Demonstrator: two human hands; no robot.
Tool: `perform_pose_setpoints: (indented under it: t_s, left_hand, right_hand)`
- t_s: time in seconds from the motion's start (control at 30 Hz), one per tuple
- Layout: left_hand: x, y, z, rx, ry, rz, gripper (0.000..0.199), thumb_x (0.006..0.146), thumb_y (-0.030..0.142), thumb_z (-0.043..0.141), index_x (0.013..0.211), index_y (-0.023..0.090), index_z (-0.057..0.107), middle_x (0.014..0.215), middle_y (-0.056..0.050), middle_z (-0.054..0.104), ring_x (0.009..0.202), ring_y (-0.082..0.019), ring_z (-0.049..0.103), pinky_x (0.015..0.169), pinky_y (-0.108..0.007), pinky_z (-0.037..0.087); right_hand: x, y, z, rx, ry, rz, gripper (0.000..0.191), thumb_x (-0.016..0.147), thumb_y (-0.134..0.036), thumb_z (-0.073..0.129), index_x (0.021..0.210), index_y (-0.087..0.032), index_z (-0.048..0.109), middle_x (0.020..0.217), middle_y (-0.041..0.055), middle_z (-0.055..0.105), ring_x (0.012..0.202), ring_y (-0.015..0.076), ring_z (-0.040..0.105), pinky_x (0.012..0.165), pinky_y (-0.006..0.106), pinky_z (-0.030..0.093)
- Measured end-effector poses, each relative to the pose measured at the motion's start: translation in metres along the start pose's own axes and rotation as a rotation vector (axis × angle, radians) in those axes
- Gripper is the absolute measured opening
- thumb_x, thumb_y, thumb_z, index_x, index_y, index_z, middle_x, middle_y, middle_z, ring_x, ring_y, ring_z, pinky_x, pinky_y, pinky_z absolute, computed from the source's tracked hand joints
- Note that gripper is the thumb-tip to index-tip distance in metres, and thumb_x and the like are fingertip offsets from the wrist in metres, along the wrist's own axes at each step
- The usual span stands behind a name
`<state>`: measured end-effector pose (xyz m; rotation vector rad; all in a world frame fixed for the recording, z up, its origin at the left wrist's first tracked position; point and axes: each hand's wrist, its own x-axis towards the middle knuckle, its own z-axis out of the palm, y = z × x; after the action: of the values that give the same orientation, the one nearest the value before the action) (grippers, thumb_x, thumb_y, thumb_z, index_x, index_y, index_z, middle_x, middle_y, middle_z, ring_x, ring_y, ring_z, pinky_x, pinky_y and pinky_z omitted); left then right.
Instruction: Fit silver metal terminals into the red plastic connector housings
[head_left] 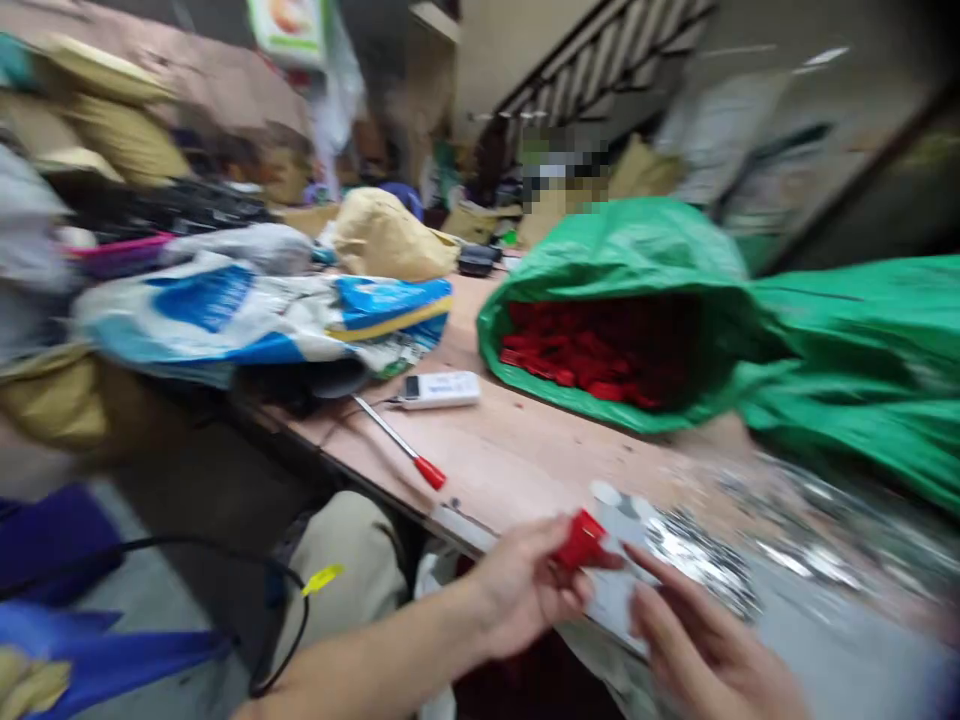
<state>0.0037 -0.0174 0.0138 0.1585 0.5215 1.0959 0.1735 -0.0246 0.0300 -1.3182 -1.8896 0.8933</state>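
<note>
Fingers of the left grip (517, 590) are closed around a red piece (580, 540), held above the counter's (525, 440) near edge. Beside it, the right grip (705, 640) is held with thumb and forefinger slightly parted; whether anything is pinched there cannot be told through the blur. Silvery pieces (705, 560) are spread loose beyond, apparently not yet used. Farther out, many red pieces (570, 350) are contained in an open green bag (622, 245); whether they are finished or untouched cannot be determined. Work on the held piece is judged to be under way, its completion being unconfirmed, with plenty of silvery pieces left.
</note>
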Motion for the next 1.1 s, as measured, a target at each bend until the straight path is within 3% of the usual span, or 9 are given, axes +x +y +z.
perform_pose_setpoints:
  t_s: [0.1,0.2,0.33,0.43,0.57,0.67,0.8,0.93,1.1]
  left_hand:
    - [-0.007,0.007,0.003,0.008,0.001,-0.013,0.034,0.087,0.040,0.074,0.098,0.007,0.074,0.093,-0.012,0.075,0.055,-0.004,0.057,0.052,-0.012,0.046]
    - [-0.013,0.008,0.004,0.055,-0.046,-0.022,0.037,0.088,0.042,0.074,0.098,0.007,0.073,0.093,-0.011,0.073,0.056,-0.003,0.056,0.052,-0.012,0.045]
    - [-0.014,0.002,0.003,0.107,-0.045,-0.020,0.038,0.084,0.046,0.077,0.094,0.009,0.072,0.078,-0.003,0.066,0.058,-0.005,0.057,0.057,-0.014,0.047]
    - [-0.012,0.001,0.000,0.154,-0.068,0.008,0.037,0.084,0.045,0.077,0.094,0.010,0.071,0.077,-0.001,0.063,0.058,-0.004,0.057,0.056,-0.013,0.045]
    - [-0.010,0.002,-0.004,0.197,-0.102,0.029,0.032,0.087,0.042,0.075,0.093,0.011,0.070,0.077,-0.001,0.061,0.057,-0.003,0.057,0.051,-0.012,0.040]
    - [-0.011,0.004,-0.006,0.188,-0.121,-0.022,0.033,0.087,0.043,0.074,0.092,0.011,0.071,0.078,-0.002,0.063,0.055,-0.003,0.056,0.049,-0.011,0.038]
    - [-0.011,0.012,-0.009,0.196,-0.148,-0.112,0.033,0.084,0.043,0.077,0.091,0.011,0.072,0.079,-0.003,0.066,0.050,-0.002,0.054,0.045,-0.011,0.035]
    - [-0.012,0.019,-0.011,0.236,-0.159,-0.149,0.037,0.081,0.044,0.079,0.090,0.008,0.073,0.081,-0.008,0.070,0.048,-0.003,0.056,0.045,-0.011,0.037]
    - [-0.013,0.021,-0.013,0.168,-0.151,-0.208,0.037,0.079,0.043,0.081,0.092,0.009,0.075,0.082,-0.011,0.075,0.050,-0.004,0.059,0.047,-0.010,0.043]
  right_hand:
    - [-0.011,-0.009,0.000,0.225,0.051,0.142,0.055,0.096,-0.054,0.061,0.140,-0.021,0.061,0.070,0.0026,0.064,0.053,0.0170,0.058,0.043,0.025,0.050]
    - [-0.006,-0.014,0.006,0.296,0.023,0.109,0.054,0.096,-0.050,0.064,0.141,-0.021,0.061,0.072,0.0029,0.063,0.059,0.0169,0.058,0.049,0.024,0.049]
    - [-0.003,-0.016,0.004,0.331,-0.004,0.116,0.051,0.096,-0.049,0.064,0.137,-0.018,0.066,0.071,0.0037,0.063,0.060,0.0168,0.057,0.049,0.024,0.048]
    - [-0.004,-0.016,-0.002,0.317,0.000,0.088,0.043,0.097,-0.044,0.063,0.129,-0.017,0.072,0.070,0.0036,0.063,0.061,0.0166,0.057,0.050,0.024,0.047]
    - [-0.004,-0.017,-0.007,0.172,0.034,-0.072,0.032,0.099,-0.030,0.061,0.126,-0.023,0.074,0.070,0.0018,0.066,0.059,0.0146,0.057,0.054,0.023,0.049]
    - [-0.003,-0.020,-0.011,0.086,0.038,-0.212,0.032,0.098,-0.021,0.061,0.127,-0.026,0.074,0.080,0.0018,0.072,0.061,0.0136,0.060,0.058,0.021,0.051]
    - [0.001,-0.025,-0.019,0.069,-0.029,-0.284,0.038,0.096,-0.012,0.060,0.126,-0.031,0.073,0.080,-0.0016,0.074,0.061,0.0115,0.063,0.058,0.017,0.051]
    - [0.003,-0.031,-0.025,0.067,-0.095,-0.296,0.036,0.095,-0.011,0.061,0.120,-0.032,0.076,0.091,-0.0008,0.077,0.073,0.0131,0.070,0.067,0.017,0.053]
    - [0.004,-0.038,-0.018,0.099,-0.067,-0.169,0.027,0.095,-0.020,0.062,0.116,-0.026,0.078,0.066,-0.0018,0.069,0.053,0.0116,0.058,0.050,0.018,0.047]
